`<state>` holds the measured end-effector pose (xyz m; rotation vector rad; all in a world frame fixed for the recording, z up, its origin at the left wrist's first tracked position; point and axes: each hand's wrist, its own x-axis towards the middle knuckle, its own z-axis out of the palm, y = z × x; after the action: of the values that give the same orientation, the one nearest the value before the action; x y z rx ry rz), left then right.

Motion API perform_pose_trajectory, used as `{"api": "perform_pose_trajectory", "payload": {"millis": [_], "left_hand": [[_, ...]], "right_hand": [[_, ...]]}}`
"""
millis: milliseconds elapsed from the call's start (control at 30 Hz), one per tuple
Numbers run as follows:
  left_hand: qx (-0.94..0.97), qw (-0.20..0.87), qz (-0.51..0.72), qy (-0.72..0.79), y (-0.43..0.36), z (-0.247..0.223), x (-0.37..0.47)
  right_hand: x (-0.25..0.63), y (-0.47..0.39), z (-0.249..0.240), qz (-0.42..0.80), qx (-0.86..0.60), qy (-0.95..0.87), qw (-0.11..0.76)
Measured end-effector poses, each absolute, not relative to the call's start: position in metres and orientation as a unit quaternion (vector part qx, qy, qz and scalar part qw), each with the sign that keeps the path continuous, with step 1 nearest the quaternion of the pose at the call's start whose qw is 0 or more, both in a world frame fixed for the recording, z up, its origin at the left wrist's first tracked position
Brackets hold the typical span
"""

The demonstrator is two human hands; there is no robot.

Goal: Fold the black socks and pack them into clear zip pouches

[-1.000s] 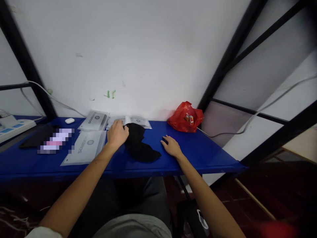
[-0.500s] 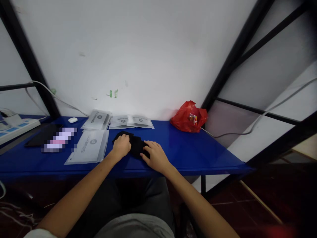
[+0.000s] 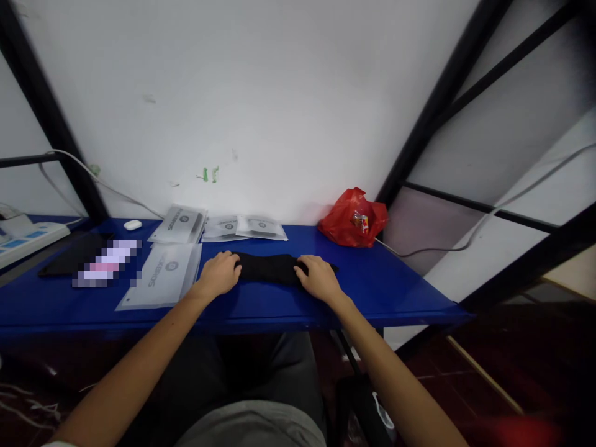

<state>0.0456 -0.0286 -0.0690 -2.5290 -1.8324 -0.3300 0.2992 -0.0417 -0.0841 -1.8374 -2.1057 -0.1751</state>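
A black cloth item (image 3: 267, 268) lies stretched out lengthwise on the blue table (image 3: 274, 304). My left hand (image 3: 220, 273) grips its left end, the fingers curled over the fabric. Near the other end, my right hand (image 3: 318, 278) is closed on the cloth, and a small tip of black pokes out to the right of it. Just left of my left hand lies a frosted plastic bag with printed lettering (image 3: 165, 273).
More printed bags (image 3: 179, 225) (image 3: 261, 227) lie along the wall. A red plastic bag (image 3: 354, 218) stands at the back right. On the left are a white earphone case (image 3: 133, 225), a dark flat object (image 3: 69, 257) and a power strip (image 3: 35, 241).
The black cloth was bunched between my hands and is now spread out long and flat. My right hand has moved to the right, my left hand slightly left.
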Motion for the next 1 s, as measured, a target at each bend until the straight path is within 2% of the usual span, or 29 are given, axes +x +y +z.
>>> {"api": "perform_pose_trajectory", "payload": {"millis": [167, 333, 600, 833, 1000], "left_hand": [[-0.813, 0.024, -0.063, -0.578, -0.023, -0.082, 0.057], [-0.809, -0.01, -0.048, -0.586, 0.0, -0.071, 0.048], [-0.807, -0.044, -0.001, -0.589, 0.022, -0.064, 0.03], [-0.805, -0.016, -0.041, -0.592, 0.019, -0.065, 0.029], [-0.801, 0.047, -0.109, -0.587, 0.017, -0.054, 0.034]], "right_hand": [[0.293, -0.022, -0.087, -0.027, -0.647, -0.75, 0.132], [0.296, 0.001, -0.076, 0.019, -0.631, -0.77, 0.095], [0.291, 0.009, -0.065, 0.011, -0.635, -0.768, 0.08], [0.287, 0.015, -0.066, -0.017, -0.632, -0.77, 0.081], [0.283, 0.019, -0.053, -0.068, -0.635, -0.759, 0.126]]}}
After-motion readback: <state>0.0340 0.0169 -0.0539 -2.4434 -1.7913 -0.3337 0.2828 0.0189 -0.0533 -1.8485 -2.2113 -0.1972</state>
